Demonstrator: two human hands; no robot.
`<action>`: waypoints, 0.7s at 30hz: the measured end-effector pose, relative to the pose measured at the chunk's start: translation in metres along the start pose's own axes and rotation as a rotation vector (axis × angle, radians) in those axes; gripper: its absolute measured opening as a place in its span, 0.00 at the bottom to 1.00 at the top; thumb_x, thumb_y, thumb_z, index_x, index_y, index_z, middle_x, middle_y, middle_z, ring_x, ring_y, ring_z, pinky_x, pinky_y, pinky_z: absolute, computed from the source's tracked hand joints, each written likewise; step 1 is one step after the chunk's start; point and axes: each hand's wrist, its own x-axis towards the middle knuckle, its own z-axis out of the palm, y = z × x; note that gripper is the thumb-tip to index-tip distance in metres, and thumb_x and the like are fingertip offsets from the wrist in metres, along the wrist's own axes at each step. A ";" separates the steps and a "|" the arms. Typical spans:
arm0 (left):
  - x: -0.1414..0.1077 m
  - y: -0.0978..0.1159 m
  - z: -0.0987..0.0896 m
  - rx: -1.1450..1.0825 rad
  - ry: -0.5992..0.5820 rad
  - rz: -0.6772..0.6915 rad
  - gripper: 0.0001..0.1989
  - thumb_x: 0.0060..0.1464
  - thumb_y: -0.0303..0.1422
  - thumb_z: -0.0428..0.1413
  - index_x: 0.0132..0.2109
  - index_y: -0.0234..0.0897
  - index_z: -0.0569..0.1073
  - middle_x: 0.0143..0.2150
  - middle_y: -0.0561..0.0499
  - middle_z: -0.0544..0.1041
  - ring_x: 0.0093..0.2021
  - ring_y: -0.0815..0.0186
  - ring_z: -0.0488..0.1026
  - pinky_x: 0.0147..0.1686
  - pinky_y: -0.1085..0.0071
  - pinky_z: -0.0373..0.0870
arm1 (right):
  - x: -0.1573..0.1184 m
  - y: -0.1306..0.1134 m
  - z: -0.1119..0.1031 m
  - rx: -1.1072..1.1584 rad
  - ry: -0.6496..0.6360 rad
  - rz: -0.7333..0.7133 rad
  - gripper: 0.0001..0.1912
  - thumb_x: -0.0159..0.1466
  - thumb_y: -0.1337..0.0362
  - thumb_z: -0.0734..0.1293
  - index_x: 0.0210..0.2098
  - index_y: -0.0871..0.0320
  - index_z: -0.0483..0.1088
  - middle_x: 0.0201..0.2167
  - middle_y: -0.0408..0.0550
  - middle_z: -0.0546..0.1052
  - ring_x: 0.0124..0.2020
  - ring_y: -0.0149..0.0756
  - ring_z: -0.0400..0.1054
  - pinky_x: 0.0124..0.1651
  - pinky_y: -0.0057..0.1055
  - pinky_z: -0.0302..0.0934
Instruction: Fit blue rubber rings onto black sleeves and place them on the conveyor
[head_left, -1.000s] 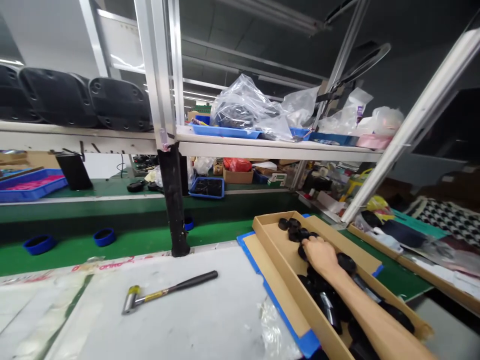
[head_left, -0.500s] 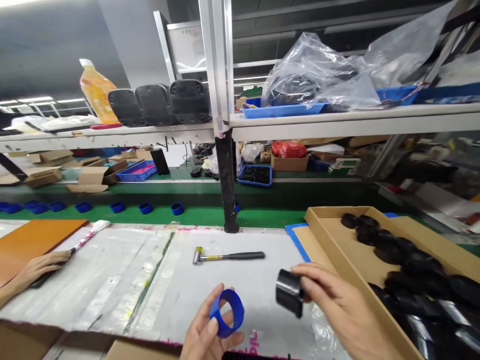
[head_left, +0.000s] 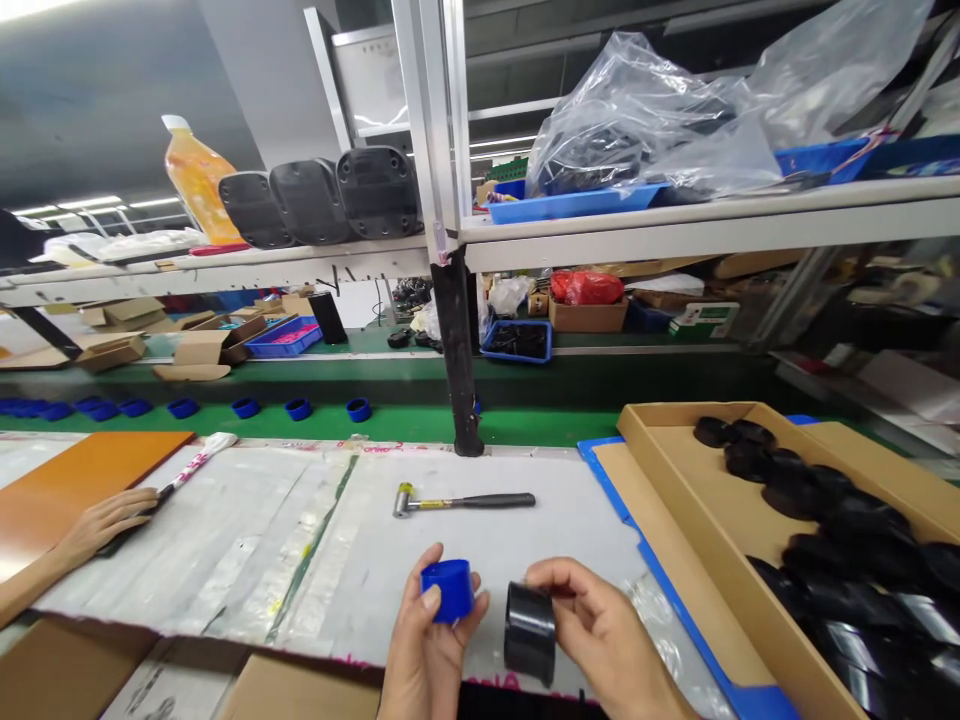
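Left hand (head_left: 427, 655) has a short blue plastic ring (head_left: 450, 592); right hand (head_left: 611, 640) pinches a glossy black plastic cylinder (head_left: 529, 635), apparently hollow, by its rim. They're near but apart, over the pale film-covered worktop's (head_left: 487, 545) near edge. Any shift calls for steady fingers: open room up to the black-handled hammer (head_left: 495, 500), brown cardboard box (head_left: 684, 505) bounding the right.

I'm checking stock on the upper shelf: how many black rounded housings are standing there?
3 visible, in a row: the left housing beside the orange bottle, the middle housing, and the right housing nearest the metal post. Others may be hidden behind.
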 end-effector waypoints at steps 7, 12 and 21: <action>0.000 -0.018 0.005 -0.025 0.089 -0.068 0.17 0.50 0.45 0.68 0.43 0.40 0.82 0.48 0.44 0.84 0.54 0.50 0.80 0.55 0.58 0.79 | -0.003 0.005 0.019 -0.320 0.107 -0.442 0.12 0.67 0.72 0.62 0.42 0.54 0.75 0.41 0.45 0.79 0.42 0.33 0.77 0.43 0.21 0.72; -0.011 -0.029 0.008 0.023 0.008 -0.025 0.26 0.42 0.49 0.72 0.46 0.38 0.83 0.48 0.41 0.85 0.50 0.52 0.81 0.48 0.64 0.80 | 0.002 0.000 0.027 -0.443 0.188 -0.602 0.14 0.69 0.73 0.60 0.46 0.53 0.73 0.43 0.46 0.78 0.44 0.33 0.76 0.47 0.23 0.72; -0.017 -0.033 0.019 0.047 0.051 0.071 0.32 0.37 0.44 0.76 0.51 0.44 0.79 0.44 0.47 0.85 0.43 0.57 0.82 0.41 0.69 0.79 | 0.004 0.004 0.031 -0.631 0.347 -0.799 0.17 0.70 0.77 0.60 0.51 0.56 0.72 0.45 0.49 0.79 0.46 0.35 0.76 0.50 0.27 0.74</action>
